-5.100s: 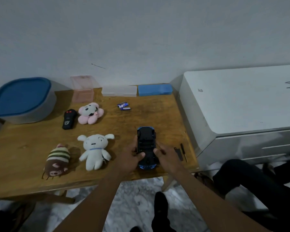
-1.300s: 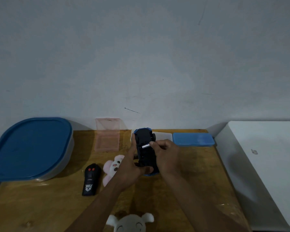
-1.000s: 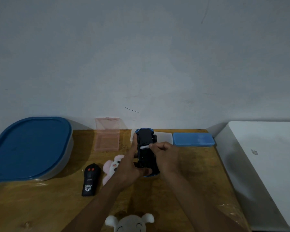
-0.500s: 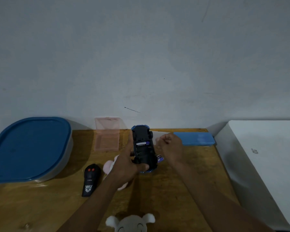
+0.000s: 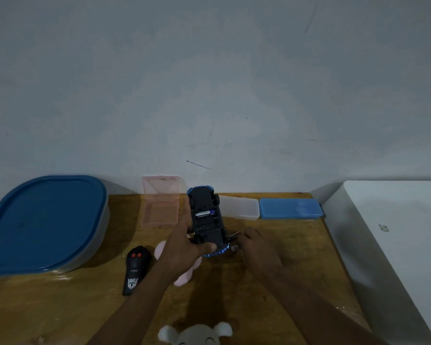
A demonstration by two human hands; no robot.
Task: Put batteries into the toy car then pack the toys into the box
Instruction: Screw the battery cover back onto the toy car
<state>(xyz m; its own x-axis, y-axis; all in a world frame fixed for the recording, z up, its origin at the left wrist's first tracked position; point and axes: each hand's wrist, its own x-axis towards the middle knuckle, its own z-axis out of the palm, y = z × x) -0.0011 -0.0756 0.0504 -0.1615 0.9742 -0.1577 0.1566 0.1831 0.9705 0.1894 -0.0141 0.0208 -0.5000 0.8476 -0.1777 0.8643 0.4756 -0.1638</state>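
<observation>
left hand (image 5: 184, 247) wrapped fingers and thumb round the upturned toy car (image 5: 207, 227), raised above the table (image 5: 296, 265) | one battery (image 5: 205, 214) sat in its open underside | right hand (image 5: 256, 242) lay with fingertips at the loose batteries (image 5: 234, 236) on the table beside the car; whether it pinched one was unclear | lidded box (image 5: 42, 220) at far left

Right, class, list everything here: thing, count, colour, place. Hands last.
toy car: 1, blue and black, upside down above table
fitted battery: 1, silver-purple, in car's underside
loose batteries: seemingly 2, dark, by right grip
remote: 1, black, table left
pink plush: 1, pink, under left forearm
white plush: 1, white, bottom edge
tub: 1, blue lid, far left
pink case, clear case, blue case: 1 each, along wall
table: 1, brown wood
cabinet: 1, white, right
left grip: 1, holds toy car
right grip: 1, at loose batteries
</observation>
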